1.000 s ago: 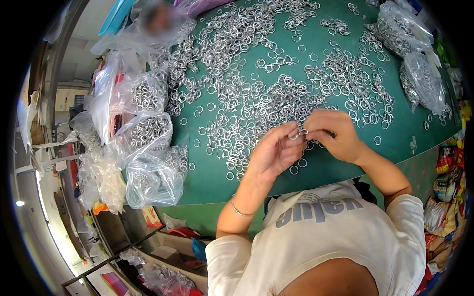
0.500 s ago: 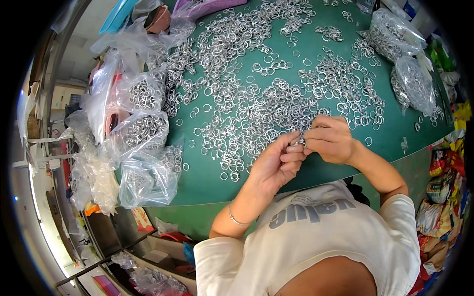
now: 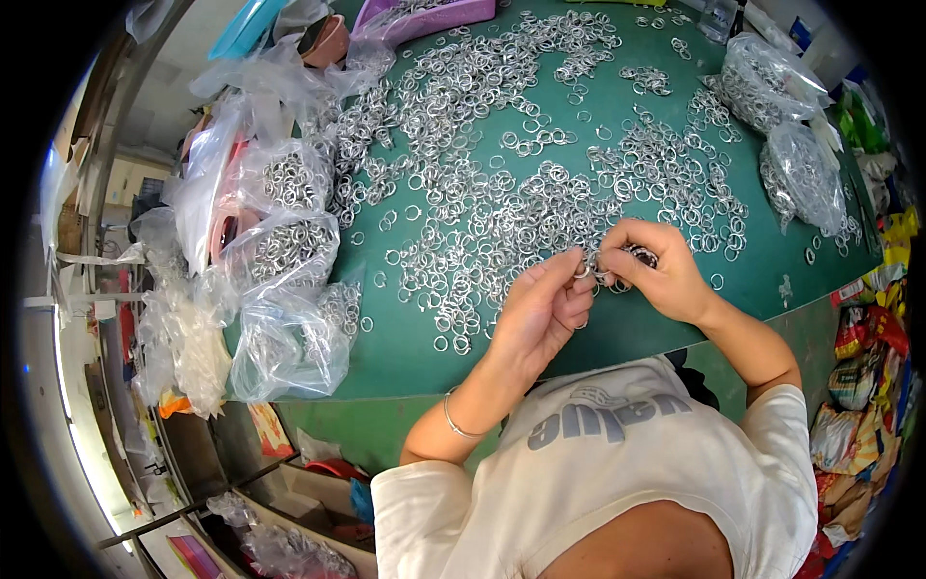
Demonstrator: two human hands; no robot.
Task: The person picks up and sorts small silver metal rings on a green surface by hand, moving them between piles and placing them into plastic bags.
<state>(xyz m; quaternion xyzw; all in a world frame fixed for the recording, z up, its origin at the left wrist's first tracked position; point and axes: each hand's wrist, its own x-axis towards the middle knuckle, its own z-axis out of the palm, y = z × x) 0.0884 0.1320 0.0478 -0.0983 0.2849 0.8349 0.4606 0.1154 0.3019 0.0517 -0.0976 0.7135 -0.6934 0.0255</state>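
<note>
Small silver rings lie in a wide, loose pile over the green table, right in front of me. At the pile's near edge, my left hand pinches a silver ring between thumb and fingers. Close beside it, my right hand is closed, with a small bunch of rings showing inside its curled fingers. The two hands' fingertips nearly meet; whether they touch the same ring is too small to tell.
Clear plastic bags of rings line the table's left edge. More filled bags sit at the right. At the back stand a purple tray and a blue tray. Colourful packages are heaped beyond the right edge.
My right hand's fingers have lifted and opened out a little, so the rings within now show. My left hand stays nearly in place, and the view has shifted slightly.
</note>
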